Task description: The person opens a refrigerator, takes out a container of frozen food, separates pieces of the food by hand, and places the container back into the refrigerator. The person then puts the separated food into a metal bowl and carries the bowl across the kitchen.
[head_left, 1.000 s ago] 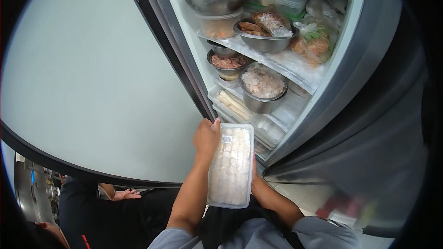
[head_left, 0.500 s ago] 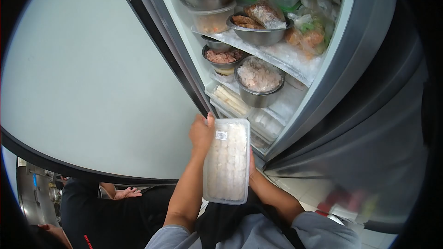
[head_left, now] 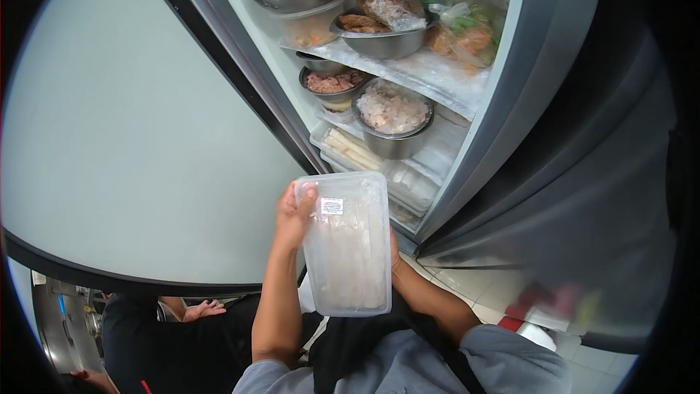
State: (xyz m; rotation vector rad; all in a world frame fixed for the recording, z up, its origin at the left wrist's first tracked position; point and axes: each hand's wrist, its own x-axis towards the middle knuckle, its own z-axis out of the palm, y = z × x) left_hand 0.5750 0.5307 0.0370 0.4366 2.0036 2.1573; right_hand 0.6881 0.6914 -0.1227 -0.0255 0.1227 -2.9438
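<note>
My left hand point(head_left: 293, 216) and right hand point(head_left: 394, 250) holding a plastic container point(head_left: 350, 263), long axis toward the refrigerator point(head_left: 538, 44), label point(head_left: 332, 206) at far end

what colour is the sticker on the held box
The sticker is white with small dark print; the head view shows it.

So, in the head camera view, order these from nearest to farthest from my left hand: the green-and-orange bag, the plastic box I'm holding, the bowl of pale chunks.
From your left hand:
1. Plastic box: in its grip.
2. Bowl of pale chunks: ahead, to the right.
3. Green-and-orange bag: farther ahead and right.
</note>
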